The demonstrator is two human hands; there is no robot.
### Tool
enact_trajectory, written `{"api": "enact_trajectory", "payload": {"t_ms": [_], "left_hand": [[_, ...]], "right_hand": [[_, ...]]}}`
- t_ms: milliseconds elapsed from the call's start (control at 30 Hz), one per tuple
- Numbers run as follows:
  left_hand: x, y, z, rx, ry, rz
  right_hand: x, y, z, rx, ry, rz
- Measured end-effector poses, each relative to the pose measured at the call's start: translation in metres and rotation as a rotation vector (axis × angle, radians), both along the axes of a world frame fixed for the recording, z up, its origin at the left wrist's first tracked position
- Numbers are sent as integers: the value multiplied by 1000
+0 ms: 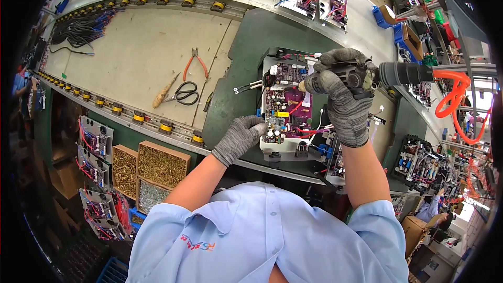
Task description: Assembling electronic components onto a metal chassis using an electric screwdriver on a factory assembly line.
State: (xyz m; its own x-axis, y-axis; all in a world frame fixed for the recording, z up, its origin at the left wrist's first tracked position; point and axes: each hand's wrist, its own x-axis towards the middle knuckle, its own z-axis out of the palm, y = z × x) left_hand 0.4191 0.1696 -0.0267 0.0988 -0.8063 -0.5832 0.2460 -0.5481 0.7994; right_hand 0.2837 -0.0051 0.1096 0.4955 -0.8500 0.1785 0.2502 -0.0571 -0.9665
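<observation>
A purple circuit board assembly [279,98] in a metal housing lies on the dark green work surface [238,76]. My right hand [346,99], in a grey knit glove, wraps round a power screwdriver [403,73] with a black body. The tool lies sideways over the board's right part, its tip end pointing left. My left hand [238,139], gloved alike, has its fingers closed at the board's near left edge; the fingertips are partly hidden. Two white-sheathed leads [249,87] stick out from the board's left side.
Orange-handled cutters [195,65], black scissors [186,93] and a wooden-handled pointed tool [163,94] lie to the left. Boxes of brass fasteners [162,165] stand below the rail. An orange coiled hose [453,94] hangs at right. More board assemblies [314,0] stand at the back.
</observation>
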Motion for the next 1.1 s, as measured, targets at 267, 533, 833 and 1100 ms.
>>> {"api": "enact_trajectory", "payload": {"t_ms": [267,533,833,1100], "left_hand": [[9,3,-6,-61,42,-32],[13,10,6,-14,-80,-15],[50,52,-1,-123,755,148],[47,63,-15,54,598,100]], "right_hand": [[24,-3,3,-138,183,47],[18,15,-6,-125,159,29],[-21,64,58,-173,34,-51],[-67,128,50,174,-228,-102]]}}
